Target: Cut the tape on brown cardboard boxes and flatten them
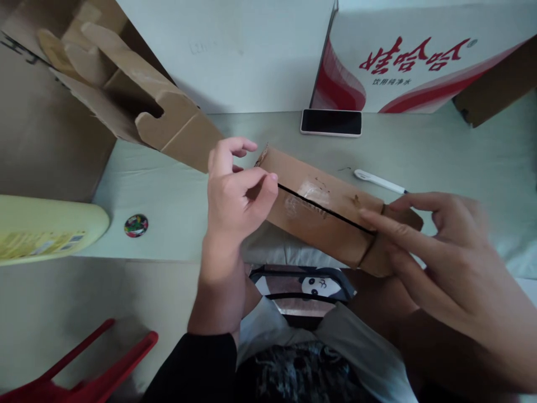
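A long brown cardboard box [335, 224] lies slanted on the pale green cloth, with a dark line [323, 208] along its upper side and worn, whitish tape marks. My left hand [237, 193] is over its left end, thumb and index fingertips pressed together where the dark line starts. Whatever is in that pinch is too small to make out. My right hand [453, 252] reaches in from the right, fingers stretched out, the index fingertip on the box near its right end. Flaps [405, 218] stick out at that end, partly hidden behind the fingers.
Behind the box lie a phone [331, 122] and a white slim-handled tool [380, 181]. An open carton [180, 120] stands at left, near a yellow bottle [50, 228] and a round badge [136, 225]. A white-and-red carton [419, 61] stands at back; a red stool [84, 375] is below left.
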`<state>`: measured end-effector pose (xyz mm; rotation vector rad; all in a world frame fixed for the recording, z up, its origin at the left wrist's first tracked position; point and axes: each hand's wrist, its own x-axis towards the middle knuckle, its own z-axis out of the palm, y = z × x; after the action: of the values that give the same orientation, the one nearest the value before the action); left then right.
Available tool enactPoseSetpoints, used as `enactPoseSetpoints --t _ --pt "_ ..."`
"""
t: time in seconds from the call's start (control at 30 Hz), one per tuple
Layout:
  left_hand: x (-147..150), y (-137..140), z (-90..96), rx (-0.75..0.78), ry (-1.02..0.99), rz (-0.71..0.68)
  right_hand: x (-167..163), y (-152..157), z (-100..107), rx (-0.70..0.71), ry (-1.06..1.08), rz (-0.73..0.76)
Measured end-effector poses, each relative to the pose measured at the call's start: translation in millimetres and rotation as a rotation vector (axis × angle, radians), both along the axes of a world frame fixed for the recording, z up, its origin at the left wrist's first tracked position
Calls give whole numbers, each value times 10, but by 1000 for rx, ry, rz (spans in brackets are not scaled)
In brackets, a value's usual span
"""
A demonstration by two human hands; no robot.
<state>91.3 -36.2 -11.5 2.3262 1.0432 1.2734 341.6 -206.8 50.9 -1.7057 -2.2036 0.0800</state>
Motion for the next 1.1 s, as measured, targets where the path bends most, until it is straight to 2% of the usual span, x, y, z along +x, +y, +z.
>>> enactPoseSetpoints --t 0.1,0.3,0.57,0.7,0.87,1.1 --pt "21 -2 -8 12 30 -16 -36 28 -39 -9 58 27" --pt "57 -11 -24 -20 106 -140 -115 64 -48 -34 22 -56" --pt "21 -18 -10 29 141 -104 -85 -15 -37 -34 -51 -114" --pt "14 -14 -31 55 104 -89 -42 -55 -29 -16 -56 -117" --pt "32 8 -36 66 -16 -59 -94 -7 -23 -11 30 -1" --pt "4 56 -51 95 -208 15 -158 23 -17 -7 -40 -119"
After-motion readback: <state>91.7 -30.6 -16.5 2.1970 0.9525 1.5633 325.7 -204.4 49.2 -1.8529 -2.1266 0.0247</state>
